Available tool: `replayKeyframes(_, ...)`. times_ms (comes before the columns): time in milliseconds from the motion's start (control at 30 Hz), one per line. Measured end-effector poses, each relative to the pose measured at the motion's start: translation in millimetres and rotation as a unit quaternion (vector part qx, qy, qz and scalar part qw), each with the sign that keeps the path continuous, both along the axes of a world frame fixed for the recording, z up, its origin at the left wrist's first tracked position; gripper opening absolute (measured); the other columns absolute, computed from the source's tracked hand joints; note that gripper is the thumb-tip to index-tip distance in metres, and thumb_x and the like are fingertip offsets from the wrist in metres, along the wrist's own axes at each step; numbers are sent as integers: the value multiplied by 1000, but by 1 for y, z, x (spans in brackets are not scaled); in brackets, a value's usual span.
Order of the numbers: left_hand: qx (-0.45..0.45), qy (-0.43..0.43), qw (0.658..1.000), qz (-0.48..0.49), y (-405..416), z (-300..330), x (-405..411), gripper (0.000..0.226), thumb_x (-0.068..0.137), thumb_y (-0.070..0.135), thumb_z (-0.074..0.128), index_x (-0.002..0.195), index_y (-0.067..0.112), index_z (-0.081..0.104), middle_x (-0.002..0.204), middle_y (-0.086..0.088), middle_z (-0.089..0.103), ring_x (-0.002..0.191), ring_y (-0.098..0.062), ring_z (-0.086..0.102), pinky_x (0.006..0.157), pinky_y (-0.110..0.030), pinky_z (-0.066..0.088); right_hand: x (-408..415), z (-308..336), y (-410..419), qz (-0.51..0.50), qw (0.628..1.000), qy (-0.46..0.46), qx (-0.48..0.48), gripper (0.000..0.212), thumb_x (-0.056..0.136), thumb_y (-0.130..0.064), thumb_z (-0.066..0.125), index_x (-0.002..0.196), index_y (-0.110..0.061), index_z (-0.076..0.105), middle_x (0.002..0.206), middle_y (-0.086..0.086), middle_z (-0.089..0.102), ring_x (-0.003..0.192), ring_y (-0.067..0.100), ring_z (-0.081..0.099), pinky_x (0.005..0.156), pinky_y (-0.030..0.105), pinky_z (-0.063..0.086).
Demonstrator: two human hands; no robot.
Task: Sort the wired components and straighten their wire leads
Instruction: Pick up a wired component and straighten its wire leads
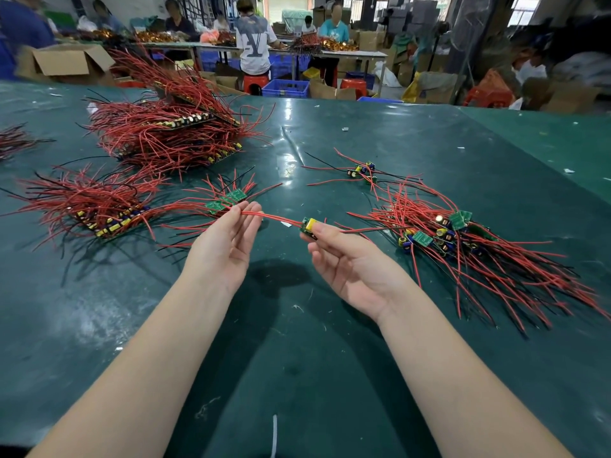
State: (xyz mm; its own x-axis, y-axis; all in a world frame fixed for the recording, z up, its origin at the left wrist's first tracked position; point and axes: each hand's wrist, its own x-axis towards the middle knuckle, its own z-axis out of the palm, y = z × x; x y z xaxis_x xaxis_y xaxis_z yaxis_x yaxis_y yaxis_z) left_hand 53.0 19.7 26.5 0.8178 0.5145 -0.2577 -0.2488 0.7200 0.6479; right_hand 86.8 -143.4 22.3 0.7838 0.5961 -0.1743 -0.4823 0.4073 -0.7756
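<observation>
Component board (309, 227) pinched by right hand (347, 262); left hand (224, 246) pinches its red leads (271, 217).

Plenty here we just can't make out

Both forearms (456, 375) run off the bottom edge, so we get no elbows. The white strip (274, 436) near the bottom is cut by the edge too. At the left edge a wire bundle (15, 140) is chopped, only its right part showing. The right hand (350, 262) covers the underside of the little board (309, 226), and we can't tell how its fingertips sit on it. In the right pile (463, 246) the lower boards are buried under red leads. Far workers (253, 41) are blurred; their bench goods are too small to read.
</observation>
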Motion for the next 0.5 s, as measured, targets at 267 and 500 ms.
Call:
replayKeyframes(267, -37, 0, 999, -2, 1, 2, 0, 17, 97, 3, 51, 85, -3, 62, 65, -5, 72, 59, -6, 69, 54, -12, 52, 3, -2, 0, -34, 997, -45, -43, 14, 80, -8, 70, 70, -12, 79, 76, 6, 73, 59, 9, 66, 55, 15, 53)
replayKeyframes(500, -20, -35, 999, -1, 5, 3, 1, 18, 99, 9, 50, 88, 2, 63, 73, -5, 74, 71, -11, 73, 61, -19, 56, 9, -1, -8, -95, 995, -32, -30, 6, 80, -5, 71, 79, -6, 76, 81, 9, 73, 65, 15, 69, 60, 19, 55)
